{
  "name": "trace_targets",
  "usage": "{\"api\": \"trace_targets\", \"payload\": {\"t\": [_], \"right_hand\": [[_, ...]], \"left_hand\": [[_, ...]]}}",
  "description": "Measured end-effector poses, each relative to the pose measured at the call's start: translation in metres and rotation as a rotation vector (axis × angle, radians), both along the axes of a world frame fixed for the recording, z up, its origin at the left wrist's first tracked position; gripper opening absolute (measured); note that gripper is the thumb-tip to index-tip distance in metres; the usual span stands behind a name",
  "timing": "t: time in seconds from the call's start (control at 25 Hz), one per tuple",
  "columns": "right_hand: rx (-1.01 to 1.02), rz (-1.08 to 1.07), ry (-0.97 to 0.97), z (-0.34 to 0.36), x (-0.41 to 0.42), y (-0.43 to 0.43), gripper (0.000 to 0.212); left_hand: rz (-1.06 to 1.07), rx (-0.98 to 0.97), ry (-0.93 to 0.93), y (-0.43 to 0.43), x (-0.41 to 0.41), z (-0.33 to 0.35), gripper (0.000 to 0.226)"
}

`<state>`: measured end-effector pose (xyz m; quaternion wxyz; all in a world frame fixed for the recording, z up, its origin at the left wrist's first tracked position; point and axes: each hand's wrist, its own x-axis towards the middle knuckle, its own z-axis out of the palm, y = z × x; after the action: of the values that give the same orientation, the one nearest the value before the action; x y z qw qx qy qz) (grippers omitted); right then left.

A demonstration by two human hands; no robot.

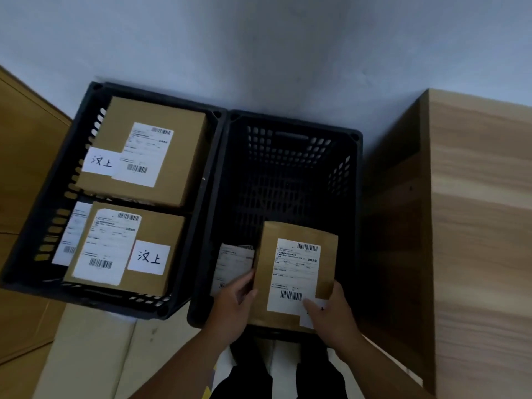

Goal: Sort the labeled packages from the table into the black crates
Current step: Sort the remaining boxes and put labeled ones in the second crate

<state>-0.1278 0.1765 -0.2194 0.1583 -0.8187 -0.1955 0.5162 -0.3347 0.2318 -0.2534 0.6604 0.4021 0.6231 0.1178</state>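
Note:
Two black crates stand side by side on the floor. The left crate (57, 180) holds two brown labeled boxes, one at the back (184, 168) and one at the front (161, 228), with another package partly hidden under them. Over the near end of the right crate (290, 174) I hold a brown labeled package (296, 272) with both hands. My left hand (233, 303) grips its left side and my right hand (331, 312) its lower right corner, thumb on the label. A pale labeled package (233, 263) lies in the right crate beside it.
A light wooden table (478, 226) stands at the right, its side panel close to the right crate. Brown cardboard (26, 168) lies at the left. A grey wall runs behind the crates. My dark trouser legs (250, 378) show at the bottom.

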Motion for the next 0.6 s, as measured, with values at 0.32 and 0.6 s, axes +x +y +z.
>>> {"api": "trace_targets", "payload": {"t": [0.32, 0.6], "right_hand": [[0.001, 0.019, -0.147, -0.006, -0.012, -0.007, 0.081], [0.311, 0.382, -0.330, 0.102, 0.012, -0.017, 0.074]], "left_hand": [[-0.160, 0.066, 0.102, -0.001, 0.012, -0.004, 0.053], [-0.448, 0.412, 0.370, -0.015, 0.027, 0.112, 0.068]]}}
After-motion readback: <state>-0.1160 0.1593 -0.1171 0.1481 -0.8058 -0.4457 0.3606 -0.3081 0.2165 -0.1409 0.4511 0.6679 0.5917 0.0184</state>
